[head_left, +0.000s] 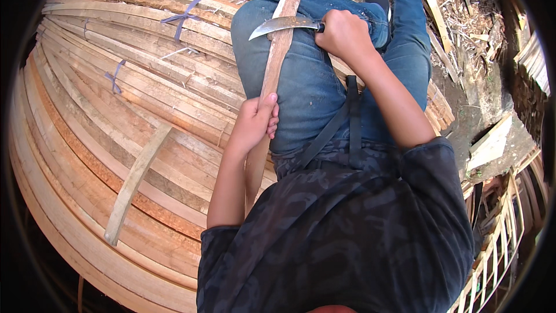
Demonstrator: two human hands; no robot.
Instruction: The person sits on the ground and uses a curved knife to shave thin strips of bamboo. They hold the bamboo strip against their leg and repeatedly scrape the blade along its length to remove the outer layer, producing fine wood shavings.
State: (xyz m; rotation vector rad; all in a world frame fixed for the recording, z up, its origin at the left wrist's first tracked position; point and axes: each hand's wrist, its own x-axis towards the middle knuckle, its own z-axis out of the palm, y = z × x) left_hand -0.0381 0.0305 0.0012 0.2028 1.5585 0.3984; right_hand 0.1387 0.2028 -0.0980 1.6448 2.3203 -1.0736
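A long, rough wooden strip (278, 52) lies lengthwise across my thigh, its near end running back past my left forearm. My left hand (255, 120) is closed around the strip below the knee. In my right hand (344, 33) is a curved-blade knife (284, 24), gripped by its dark handle, which the fingers mostly hide. The blade crosses over the strip above my left hand, its tip pointing left. Whether the edge is biting into the wood I cannot tell.
Stacked wooden strips (145, 93) fill the left, some bound with purple ties (185, 17). A short loose stick (136, 185) lies across them. Wood shavings and offcuts (446, 23) litter the ground at right, near a pale board piece (489, 145) and a slatted frame (498, 237).
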